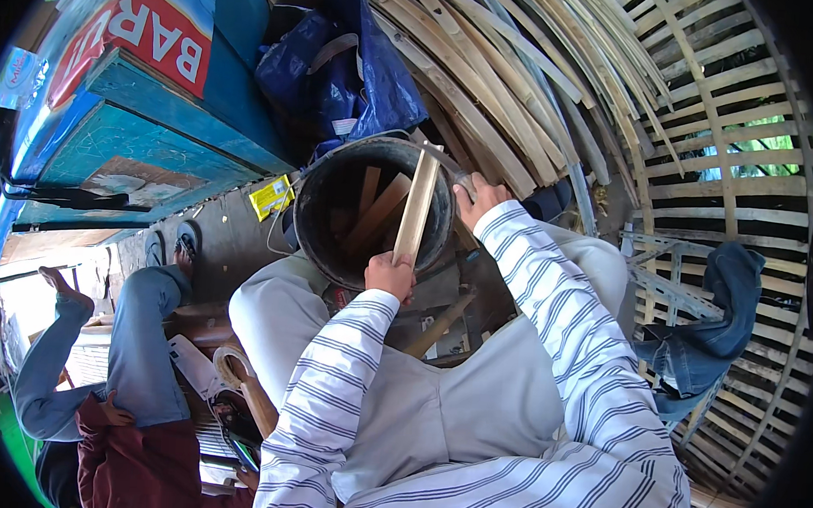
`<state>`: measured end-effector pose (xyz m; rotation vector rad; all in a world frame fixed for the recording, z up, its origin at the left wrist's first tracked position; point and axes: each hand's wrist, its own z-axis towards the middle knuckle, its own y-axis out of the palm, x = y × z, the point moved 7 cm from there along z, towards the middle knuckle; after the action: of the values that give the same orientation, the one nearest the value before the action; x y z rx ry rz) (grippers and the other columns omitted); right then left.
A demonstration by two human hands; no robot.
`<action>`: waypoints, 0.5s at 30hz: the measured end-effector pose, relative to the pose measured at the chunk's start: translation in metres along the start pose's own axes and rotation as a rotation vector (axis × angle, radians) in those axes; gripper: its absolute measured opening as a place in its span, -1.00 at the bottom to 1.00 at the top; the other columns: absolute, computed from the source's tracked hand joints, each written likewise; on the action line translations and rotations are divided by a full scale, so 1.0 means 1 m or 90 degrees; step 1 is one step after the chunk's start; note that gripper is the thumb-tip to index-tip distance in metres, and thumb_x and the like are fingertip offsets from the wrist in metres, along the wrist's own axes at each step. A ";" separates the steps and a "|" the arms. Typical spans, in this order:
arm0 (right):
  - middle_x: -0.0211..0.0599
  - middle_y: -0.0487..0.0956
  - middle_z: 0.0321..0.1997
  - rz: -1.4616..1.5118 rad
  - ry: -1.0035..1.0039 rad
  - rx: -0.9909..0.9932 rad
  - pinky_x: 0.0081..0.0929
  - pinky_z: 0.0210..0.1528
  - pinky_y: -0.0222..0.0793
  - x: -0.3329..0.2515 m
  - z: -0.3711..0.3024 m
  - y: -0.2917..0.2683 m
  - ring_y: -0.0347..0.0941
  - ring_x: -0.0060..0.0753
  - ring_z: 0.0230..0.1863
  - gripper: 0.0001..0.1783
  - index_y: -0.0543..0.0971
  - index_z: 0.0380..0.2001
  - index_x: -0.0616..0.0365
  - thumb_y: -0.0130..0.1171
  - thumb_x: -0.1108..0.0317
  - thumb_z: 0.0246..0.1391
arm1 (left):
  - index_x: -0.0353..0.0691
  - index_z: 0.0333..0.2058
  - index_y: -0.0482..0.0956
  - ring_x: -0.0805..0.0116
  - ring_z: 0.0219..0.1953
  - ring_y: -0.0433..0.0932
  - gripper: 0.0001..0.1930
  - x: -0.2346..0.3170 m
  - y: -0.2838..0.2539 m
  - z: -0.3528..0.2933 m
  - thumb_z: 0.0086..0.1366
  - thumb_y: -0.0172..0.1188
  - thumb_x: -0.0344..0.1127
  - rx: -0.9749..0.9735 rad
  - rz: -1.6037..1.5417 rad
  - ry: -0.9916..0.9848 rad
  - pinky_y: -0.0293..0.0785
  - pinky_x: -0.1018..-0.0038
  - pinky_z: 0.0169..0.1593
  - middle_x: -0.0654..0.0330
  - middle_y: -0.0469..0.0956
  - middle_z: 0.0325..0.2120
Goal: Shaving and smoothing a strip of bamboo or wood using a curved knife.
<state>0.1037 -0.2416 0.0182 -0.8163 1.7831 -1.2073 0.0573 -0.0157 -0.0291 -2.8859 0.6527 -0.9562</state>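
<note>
My left hand [390, 274] grips the near end of a flat pale bamboo strip [417, 209] that lies across the mouth of a dark round bucket [320, 236]. Several more bamboo pieces stand inside the bucket. My right hand [476, 198] rests on the bucket's far right rim, fingers curled over the edge. Both sleeves are white with dark stripes. The bucket sits between my knees, in front of my pale grey trousers [275, 311].
A stack of long curved bamboo strips [507, 84] runs behind the bucket. A blue bag [343, 62] lies at the back. A bamboo lattice wall [733, 170] with hanging jeans [710, 339] stands right. Another person in jeans [134, 359] sits at left beside a blue painted cart [147, 121].
</note>
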 end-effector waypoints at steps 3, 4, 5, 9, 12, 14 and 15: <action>0.16 0.59 -0.45 -0.013 -0.202 -0.072 0.06 -0.24 0.49 -0.037 -0.037 0.009 0.55 0.27 -0.34 -0.55 0.49 -0.12 0.07 0.08 -0.05 0.11 | -0.34 -0.29 0.54 0.47 -0.77 0.38 -0.77 -0.003 -0.009 -0.005 0.35 0.01 -0.28 0.014 0.000 -0.006 0.41 0.44 -0.68 0.21 0.46 -0.70; 0.16 0.59 -0.45 -0.021 -0.230 -0.058 0.05 -0.26 0.50 -0.039 -0.041 0.009 0.55 0.26 -0.35 -0.55 0.48 -0.13 0.06 0.08 -0.07 0.11 | -0.34 -0.29 0.54 0.47 -0.77 0.38 -0.77 -0.001 -0.010 -0.004 0.35 0.01 -0.28 0.013 0.001 -0.006 0.41 0.44 -0.68 0.21 0.46 -0.70; 0.15 0.59 -0.46 -0.025 -0.199 -0.052 0.05 -0.26 0.50 -0.034 -0.028 0.007 0.56 0.24 -0.35 -0.54 0.48 -0.12 0.06 0.07 -0.08 0.11 | -0.35 -0.29 0.54 0.47 -0.77 0.38 -0.77 0.007 -0.010 0.000 0.35 0.01 -0.28 0.008 -0.001 0.023 0.41 0.44 -0.68 0.20 0.46 -0.70; 0.12 0.61 -0.42 -0.069 -0.125 -0.050 0.03 -0.26 0.50 -0.028 -0.003 0.008 0.57 0.20 -0.32 -0.49 0.47 -0.03 0.04 0.06 -0.10 0.12 | -0.36 -0.29 0.53 0.47 -0.77 0.38 -0.76 0.022 -0.005 0.010 0.35 0.01 -0.28 -0.012 -0.020 0.050 0.40 0.44 -0.70 0.19 0.46 -0.70; 0.12 0.61 -0.38 -0.109 -0.113 -0.033 0.04 -0.26 0.50 -0.038 -0.021 0.008 0.56 0.22 -0.31 -0.48 0.48 -0.01 0.05 0.08 -0.08 0.12 | -0.36 -0.29 0.52 0.46 -0.78 0.35 -0.77 0.004 -0.004 0.020 0.36 0.00 -0.28 -0.023 -0.053 0.018 0.38 0.43 -0.71 0.19 0.44 -0.70; 0.08 0.58 -0.54 -0.048 -0.207 -0.102 0.04 -0.35 0.49 -0.051 -0.045 0.016 0.56 0.20 -0.42 -0.54 0.49 -0.11 0.04 0.10 -0.08 0.10 | -0.34 -0.31 0.59 0.44 -0.75 0.45 -0.76 -0.014 -0.010 0.023 0.32 0.05 -0.28 0.016 -0.059 -0.018 0.43 0.41 -0.69 0.19 0.51 -0.69; 0.05 0.58 -0.56 -0.062 -0.240 -0.111 0.04 -0.36 0.49 -0.057 -0.061 0.011 0.56 0.19 -0.44 -0.54 0.50 -0.12 0.05 0.10 -0.07 0.10 | -0.33 -0.31 0.59 0.43 -0.75 0.44 -0.76 -0.011 -0.012 0.020 0.32 0.06 -0.27 0.000 -0.084 -0.035 0.43 0.40 -0.69 0.19 0.52 -0.68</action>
<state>0.0752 -0.1650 0.0361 -1.1601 1.5636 -0.8928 0.0649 -0.0020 -0.0495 -2.9761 0.4631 -0.8855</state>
